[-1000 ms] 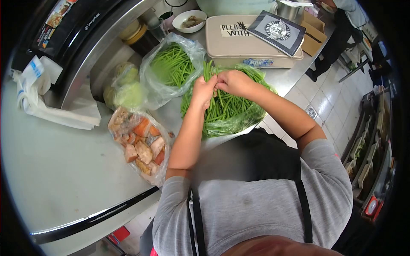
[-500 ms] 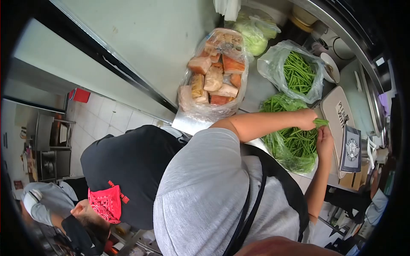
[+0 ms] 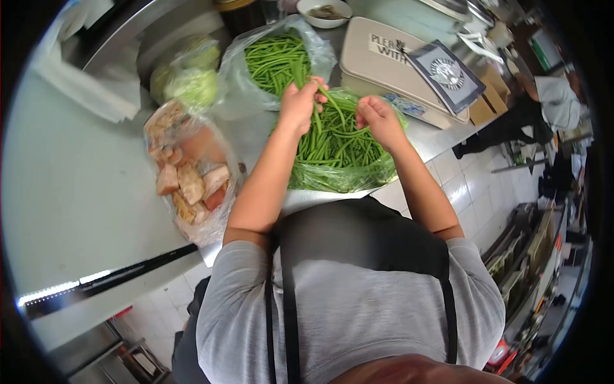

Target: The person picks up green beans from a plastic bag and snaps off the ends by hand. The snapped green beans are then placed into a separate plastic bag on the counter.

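Observation:
A bunch of green beans is gripped in my left hand [image 3: 302, 107], above the place where two bags of beans meet. My right hand [image 3: 378, 120] is closed in a pinch over the right side of the nearer pile of green beans [image 3: 332, 137]; what its fingertips hold, if anything, is too small to make out. That pile lies in an open clear plastic bag at the counter's front edge. Behind it to the left, a second clear bag holds more green beans [image 3: 272, 61].
Left are a bag of meat chunks [image 3: 190, 181] and a bagged cabbage [image 3: 192, 80]. A beige lidded box [image 3: 377, 61] with a dark booklet [image 3: 446, 75] on it stands right. A white bowl [image 3: 324, 11] is behind. At far right is a person [image 3: 556, 102].
The head view has turned, so the counter now lies straight ahead. My hands have moved apart; the beans stay in my left hand. The person in black at the left is mostly out of view.

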A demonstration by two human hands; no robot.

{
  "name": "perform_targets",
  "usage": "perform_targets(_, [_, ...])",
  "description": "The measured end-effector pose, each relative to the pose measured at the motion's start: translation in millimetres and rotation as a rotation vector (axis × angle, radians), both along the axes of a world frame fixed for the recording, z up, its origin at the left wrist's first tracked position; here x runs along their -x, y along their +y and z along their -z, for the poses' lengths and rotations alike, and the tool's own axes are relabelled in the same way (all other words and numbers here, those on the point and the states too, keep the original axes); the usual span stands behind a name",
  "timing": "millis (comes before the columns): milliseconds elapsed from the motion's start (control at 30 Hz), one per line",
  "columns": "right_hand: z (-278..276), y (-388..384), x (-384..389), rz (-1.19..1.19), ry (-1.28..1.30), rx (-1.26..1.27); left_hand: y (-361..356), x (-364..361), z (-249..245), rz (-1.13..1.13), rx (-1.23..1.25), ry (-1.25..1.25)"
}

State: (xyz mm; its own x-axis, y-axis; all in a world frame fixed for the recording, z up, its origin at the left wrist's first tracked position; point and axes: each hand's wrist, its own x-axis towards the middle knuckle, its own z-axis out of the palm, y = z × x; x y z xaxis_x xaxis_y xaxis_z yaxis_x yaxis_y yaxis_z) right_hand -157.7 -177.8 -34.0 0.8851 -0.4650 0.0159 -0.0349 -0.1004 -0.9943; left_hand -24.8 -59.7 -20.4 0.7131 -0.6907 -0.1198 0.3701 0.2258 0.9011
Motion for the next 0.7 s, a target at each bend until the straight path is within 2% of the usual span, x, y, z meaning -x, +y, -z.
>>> perform_targets(33, [3,0,0,0.024,0.040,-0.005,-1,2,0,-0.009,0.002,0.046])
perform_targets(67, [3,1,1,0.077,0.130,0.137,-3,2,1,-0.018,0.022,0.038])
perform_targets(167, [-4,6,1,-0.020,0.264,0.058,-7,4,3,-0.061,0.067,0.011])
perform_targets(267, [5,6,-2,0.003,0.251,0.290,-10,5,-2,-0.093,0.076,-0.008])
perform_targets(400, [-14,19,-3,-0.034,0.053,0.801,-10,2,-10,-0.102,0.150,0.263])
perform_targets(500, [-13,27,-8,-0.335,-0.164,0.961,-7,3,-7,0.090,0.111,0.366])
perform_targets(533, [-15,32,-9,-0.379,-0.139,0.985,-6,4,-3,0.140,0.092,0.264])
perform_targets(633, [-11,36,-8,-0.429,-0.117,1.037,-2,0,8,0.185,0.123,0.325])
perform_targets(667, [-10,37,-7,-0.413,-0.047,1.042,-1,-1,10,0.117,0.114,0.339])
perform_targets(700, [-10,38,-5,-0.395,0.024,1.047,0,-1,9,0.104,0.037,0.224])
